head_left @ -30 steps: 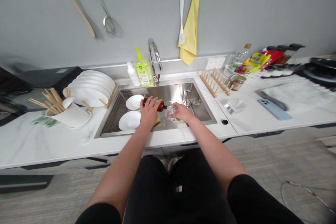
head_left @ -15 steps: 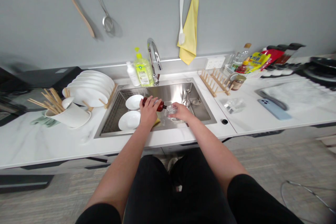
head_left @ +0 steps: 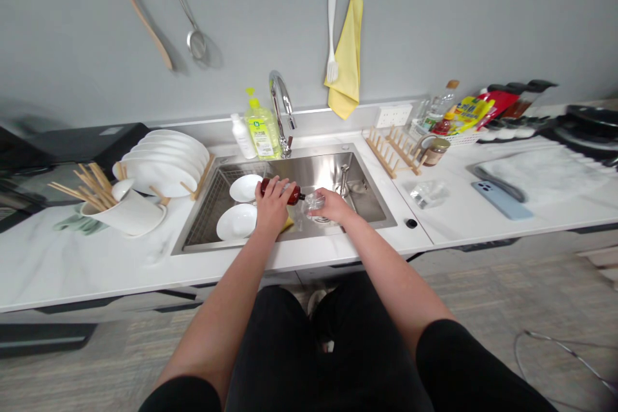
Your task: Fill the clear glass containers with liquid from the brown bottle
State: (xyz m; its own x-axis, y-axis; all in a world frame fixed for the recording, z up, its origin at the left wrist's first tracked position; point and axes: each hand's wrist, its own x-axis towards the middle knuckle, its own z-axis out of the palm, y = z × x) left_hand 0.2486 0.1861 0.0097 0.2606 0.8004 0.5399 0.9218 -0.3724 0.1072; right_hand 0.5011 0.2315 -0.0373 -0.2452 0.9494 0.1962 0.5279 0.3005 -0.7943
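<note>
The sink (head_left: 328,174) was brushed stainless steel, the bottle (head_left: 284,194) and clear container (head_left: 313,201) glossy, the bowls (head_left: 236,221) smooth ceramic, the rack (head_left: 390,154) matt wood.

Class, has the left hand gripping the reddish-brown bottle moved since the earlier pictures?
No, the left hand keeps its place against the curved steel faucet; the whole view merely shifts slightly.

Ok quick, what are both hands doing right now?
Left hand: closed, holding a brown bottle.
Right hand: closed, holding a clear container.
</note>
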